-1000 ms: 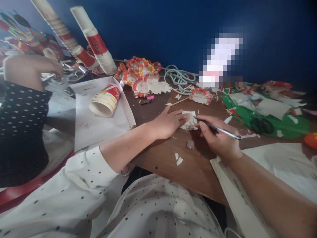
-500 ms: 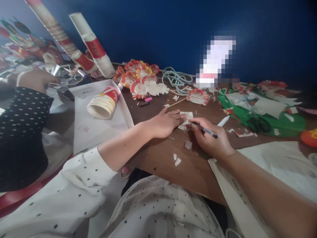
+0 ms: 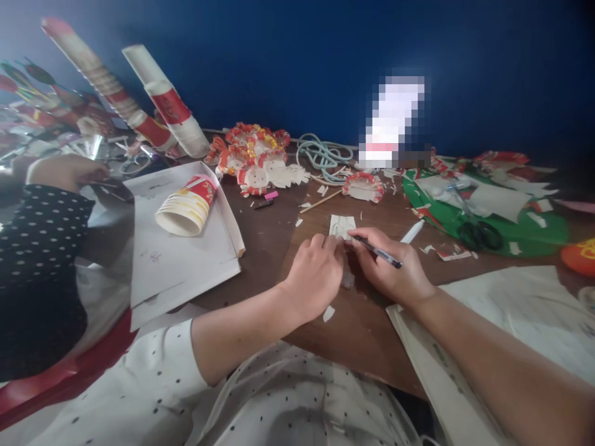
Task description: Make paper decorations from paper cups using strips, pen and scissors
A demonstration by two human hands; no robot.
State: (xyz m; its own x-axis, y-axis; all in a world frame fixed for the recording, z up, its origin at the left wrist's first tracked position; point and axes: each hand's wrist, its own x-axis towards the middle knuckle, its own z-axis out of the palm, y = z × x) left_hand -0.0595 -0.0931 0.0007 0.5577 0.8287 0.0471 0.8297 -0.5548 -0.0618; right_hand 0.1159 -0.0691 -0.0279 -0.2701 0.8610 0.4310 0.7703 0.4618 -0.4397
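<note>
A small piece of white paper [image 3: 343, 225] with thin drawn lines lies on the brown table. My left hand [image 3: 317, 272] is closed at its lower edge, fingers bent and pressed together; the fingertips are partly hidden. In my right hand [image 3: 395, 266] is a black pen [image 3: 379, 251], its tip end at the paper's lower right corner. A small clear block [image 3: 348, 280] sits between the hands, partly covered by my left hand. Close below lies a white paper scrap [image 3: 329, 314].
At left, a white box lid [image 3: 186, 272] holds stacked paper cups [image 3: 186, 207]; a co-worker's hand [image 3: 65, 170] is beyond. Red-and-white paper crafts [image 3: 255, 161] and a pale cord [image 3: 320, 155] lie behind. Scissors [image 3: 478, 232] rest on a green sheet [image 3: 539, 238] at right.
My left hand has drawn back toward me, from lying flat over the paper to bent fingers at its lower edge. More of the drawn lines show. The pen stays in my right hand.
</note>
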